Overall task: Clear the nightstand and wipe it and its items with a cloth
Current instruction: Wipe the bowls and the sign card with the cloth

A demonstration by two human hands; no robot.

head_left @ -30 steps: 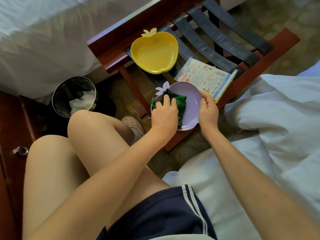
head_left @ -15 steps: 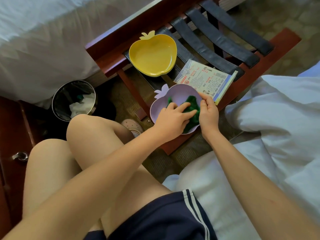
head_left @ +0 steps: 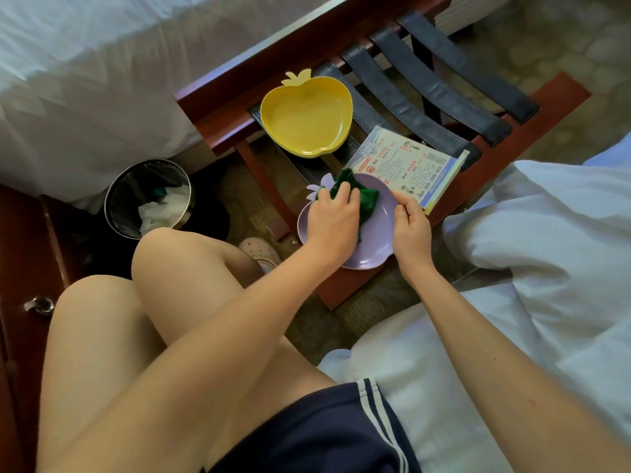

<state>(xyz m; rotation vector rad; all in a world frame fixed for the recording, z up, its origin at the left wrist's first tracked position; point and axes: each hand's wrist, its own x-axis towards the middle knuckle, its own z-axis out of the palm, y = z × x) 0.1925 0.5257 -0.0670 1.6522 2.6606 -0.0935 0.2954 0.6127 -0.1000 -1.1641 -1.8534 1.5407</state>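
Note:
A purple fruit-shaped plate (head_left: 375, 247) lies on the near corner of a red wooden luggage rack (head_left: 218, 124). My left hand (head_left: 333, 218) presses a dark green cloth (head_left: 367, 199) into the plate, fingers spread over it. My right hand (head_left: 411, 230) pinches the plate's right rim. A yellow apple-shaped plate (head_left: 305, 119) sits further back on the rack's black straps. A printed card (head_left: 409, 165) lies just behind the purple plate.
A round bin (head_left: 148, 198) with crumpled paper stands on the floor to the left. A dark wooden nightstand (head_left: 20, 254) with a metal knob is at the far left. White bedding (head_left: 546, 268) lies at the right, another bed at top left.
My left hand has slid the green cloth from the plate's right side back toward its upper left. My right hand has stayed on the rim.

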